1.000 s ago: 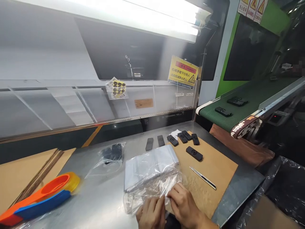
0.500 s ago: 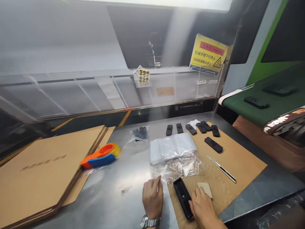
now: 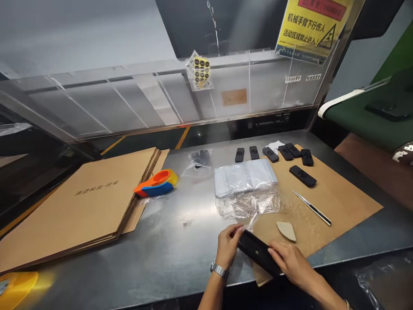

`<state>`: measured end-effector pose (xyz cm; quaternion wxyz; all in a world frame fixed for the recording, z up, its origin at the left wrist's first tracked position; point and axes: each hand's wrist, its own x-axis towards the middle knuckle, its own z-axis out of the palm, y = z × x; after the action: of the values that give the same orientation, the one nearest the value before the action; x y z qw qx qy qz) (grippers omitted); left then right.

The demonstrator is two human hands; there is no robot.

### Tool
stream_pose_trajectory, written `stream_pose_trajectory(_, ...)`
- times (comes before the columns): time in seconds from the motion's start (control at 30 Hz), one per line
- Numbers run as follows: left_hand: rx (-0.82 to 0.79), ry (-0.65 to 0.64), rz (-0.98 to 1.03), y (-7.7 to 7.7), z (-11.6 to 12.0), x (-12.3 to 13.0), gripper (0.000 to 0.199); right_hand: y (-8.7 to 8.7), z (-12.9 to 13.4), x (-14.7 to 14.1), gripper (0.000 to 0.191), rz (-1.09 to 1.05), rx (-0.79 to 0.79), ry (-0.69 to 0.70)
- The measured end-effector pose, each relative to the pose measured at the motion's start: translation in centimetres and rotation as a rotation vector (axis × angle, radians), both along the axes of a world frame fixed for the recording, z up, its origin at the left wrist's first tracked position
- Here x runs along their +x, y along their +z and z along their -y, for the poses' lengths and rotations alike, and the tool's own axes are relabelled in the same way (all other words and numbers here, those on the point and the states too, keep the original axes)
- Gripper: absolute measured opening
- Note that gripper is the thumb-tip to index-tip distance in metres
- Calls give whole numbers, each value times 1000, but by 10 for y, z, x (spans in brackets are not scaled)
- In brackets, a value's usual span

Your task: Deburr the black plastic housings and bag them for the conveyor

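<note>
My right hand (image 3: 288,259) grips the lower right part of a long black plastic case (image 3: 258,253), its hollow side facing up, tilted over the front of the brown cardboard sheet (image 3: 351,204). At the case's upper left end, my left hand (image 3: 228,244) has thumb and fingers pinched together on a thin piece of clear plastic bag (image 3: 252,222). This piece trails toward a stack of clear plastic bags (image 3: 247,181) just beyond. On the cardboard, a beige pad (image 3: 286,231) lies near the right hand, with a slim silver-and-black tweezers-like tool (image 3: 312,208) farther right.
Several small black devices (image 3: 302,176) lie toward the back right. An orange-and-blue tape dispenser (image 3: 157,183) rests beside stacked flat cartons (image 3: 97,193). A clear panel (image 3: 161,101) stands behind the metal table (image 3: 155,254), and a green conveyor belt (image 3: 351,112) runs at the right.
The right hand has taken hold of the black case and lifted it off the cardboard, bringing it toward the left hand. My left fingers have closed at its end. The view has tilted down.
</note>
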<state>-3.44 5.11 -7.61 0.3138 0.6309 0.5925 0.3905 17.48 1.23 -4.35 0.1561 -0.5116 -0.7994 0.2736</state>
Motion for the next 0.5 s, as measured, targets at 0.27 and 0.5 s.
stream_pose_trajectory(0.27, -36, -38, -93, -1, 16, -3, 29, -10, 5, -1, 29, 8, -43, -92)
stream_pose_trajectory(0.5, 173, 32, -367, -5, 39, 11, 28, -18, 5, -10, 30, 35, -21, -193)
